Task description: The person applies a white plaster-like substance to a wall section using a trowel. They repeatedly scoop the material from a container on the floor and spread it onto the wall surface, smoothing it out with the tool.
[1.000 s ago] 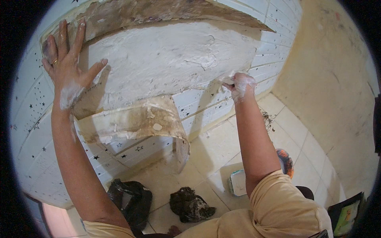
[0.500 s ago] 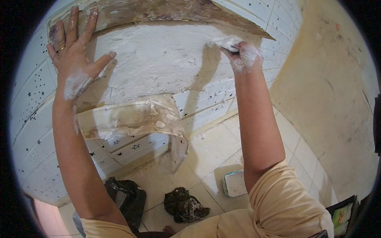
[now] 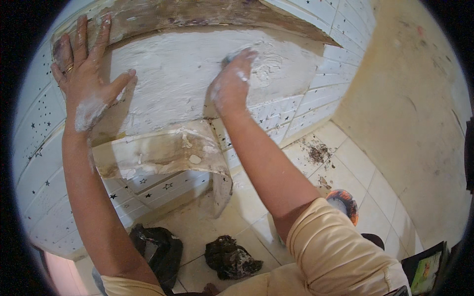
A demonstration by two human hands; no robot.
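Note:
My left hand [image 3: 89, 84] is open, its fingers spread flat against the stained back of a peeled wall-covering flap [image 3: 197, 14] at the upper left. White paste marks its wrist, and a ring sits on one finger. On the wall, a broad patch of wet white plaster [image 3: 168, 74] lies below that flap. My right hand [image 3: 232, 86], smeared with paste and blurred, is closed at the patch's right part around something dark, mostly hidden. Swirled ridges of plaster show just right of it. A second peeled flap [image 3: 163, 150] hangs curled under the patch.
A black plastic bag [image 3: 168, 246] and a dark crumpled bundle [image 3: 231, 259] lie on the tiled floor. Brown debris [image 3: 318, 153] is scattered near the corner, by an orange-and-black rimmed container [image 3: 351, 203]. A beige side wall [image 3: 410, 108] stands at right.
My right hand has swept left across the plaster, leaving swirled ridges behind. My forearm now covers most of the white tub and reveals the floor debris and orange-rimmed container. My left hand stays planted.

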